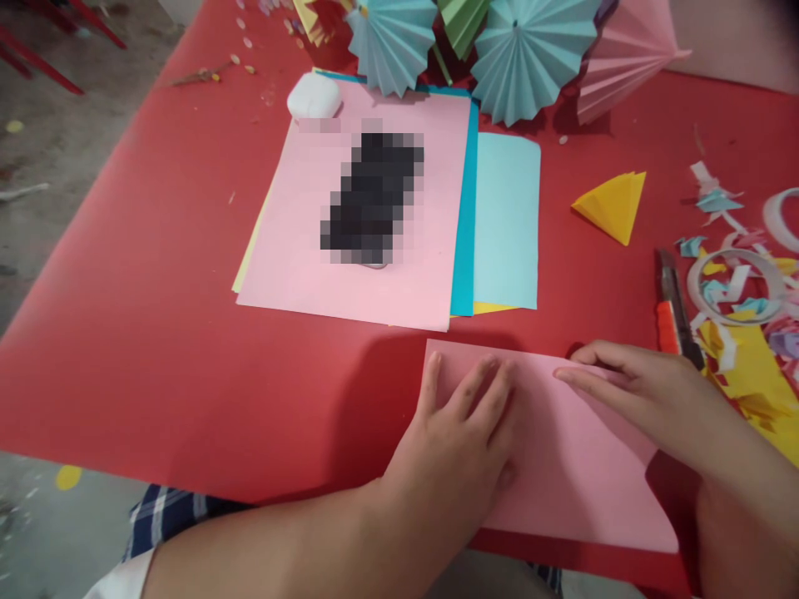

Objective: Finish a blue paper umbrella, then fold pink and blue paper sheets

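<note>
Pink sheet (593,466) lies on the right part of the red table (156,333), just beside the near edge. Left hand (455,441) is spread flat on it, palm down, grasping nothing, just bearing on the left half. Right hand (649,391) is at the sheet's far edge: thumb on top, a finger at the edge, looks like a light pinch. Can't see the underside.

Step in hand, my read: steadying the sheet and handling its far edge. Next move calls for steady left-hand pressure and an even right-hand grip; slack could let the sheet skew or crease.

Around it: cutter (672,291) and tape roll (694,287) toward the table's right edge, cutter close to the right hand. Yellow folded piece (615,208) lies beyond. Paper stack (268,274) sits mid-table, paper fans (518,62) toward the far edge.
</note>
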Tool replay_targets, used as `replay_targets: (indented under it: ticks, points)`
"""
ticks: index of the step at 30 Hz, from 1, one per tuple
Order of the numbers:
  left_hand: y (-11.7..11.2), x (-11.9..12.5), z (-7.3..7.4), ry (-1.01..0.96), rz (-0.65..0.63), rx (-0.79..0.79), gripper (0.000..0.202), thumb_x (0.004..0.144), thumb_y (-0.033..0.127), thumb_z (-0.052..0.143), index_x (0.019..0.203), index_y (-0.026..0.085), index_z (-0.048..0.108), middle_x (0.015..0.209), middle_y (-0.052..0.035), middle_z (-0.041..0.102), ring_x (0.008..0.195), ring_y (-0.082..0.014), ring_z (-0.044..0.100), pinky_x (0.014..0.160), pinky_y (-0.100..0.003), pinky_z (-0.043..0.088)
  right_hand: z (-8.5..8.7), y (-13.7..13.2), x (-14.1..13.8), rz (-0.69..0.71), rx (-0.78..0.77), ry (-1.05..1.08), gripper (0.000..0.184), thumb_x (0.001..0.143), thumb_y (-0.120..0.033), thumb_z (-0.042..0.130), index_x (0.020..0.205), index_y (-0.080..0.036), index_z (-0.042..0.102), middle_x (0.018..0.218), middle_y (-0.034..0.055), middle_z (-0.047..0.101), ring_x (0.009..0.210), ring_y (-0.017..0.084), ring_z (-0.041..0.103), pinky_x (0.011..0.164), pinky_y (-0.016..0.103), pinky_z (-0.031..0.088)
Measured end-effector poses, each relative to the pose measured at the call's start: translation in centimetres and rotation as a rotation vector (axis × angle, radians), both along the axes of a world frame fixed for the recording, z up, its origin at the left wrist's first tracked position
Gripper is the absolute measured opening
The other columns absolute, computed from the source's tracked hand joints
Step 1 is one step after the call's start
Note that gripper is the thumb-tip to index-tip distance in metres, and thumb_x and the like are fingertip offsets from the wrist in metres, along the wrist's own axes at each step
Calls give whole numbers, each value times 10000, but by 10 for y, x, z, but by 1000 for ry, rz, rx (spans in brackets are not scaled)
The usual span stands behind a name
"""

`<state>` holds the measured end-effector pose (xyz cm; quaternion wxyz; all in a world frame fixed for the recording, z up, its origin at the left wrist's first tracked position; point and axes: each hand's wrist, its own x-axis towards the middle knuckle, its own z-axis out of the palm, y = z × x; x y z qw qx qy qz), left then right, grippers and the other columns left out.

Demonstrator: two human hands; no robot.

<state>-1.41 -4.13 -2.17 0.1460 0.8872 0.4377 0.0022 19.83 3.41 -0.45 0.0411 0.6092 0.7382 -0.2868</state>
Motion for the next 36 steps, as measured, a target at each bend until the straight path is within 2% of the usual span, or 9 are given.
replay_targets:
  ticks: [14,24,32,36]
  points:
    - [1,0,-1,-6,8,23,473,948,367,240,1381,189,308,1467,-49,281,1360,-235,148,1058,-587,153,3,1,-3,-11,-29,-16,310,808,-503,502,658,-232,513,597,-38,571,547,128,522,521,241,374]
    - [0,-1,-6,-40,12,44,467,938,381,310,1365,197,351,1451,-37,314,1350,-222,205,1094,-539,-15,6,0,-7,-8,1,40,256,840,-422,485,683,-225,530,626,-22,595,574,129,538,525,238,353]
    - [1,1,-6,-45,31,69,498,911,383,389,1369,190,350,1449,-49,306,1341,-226,244,1105,-529,28,5,1,-1,-28,26,-33,282,821,-445,518,652,-219,497,586,-40,563,544,113,504,484,232,282]
    - [1,1,-7,-43,32,63,507,901,399,409,1360,189,365,1453,-48,292,1346,-230,233,1103,-541,33,7,1,-1,-41,8,-15,248,822,-404,531,661,-218,500,623,-37,592,586,118,534,492,230,280]
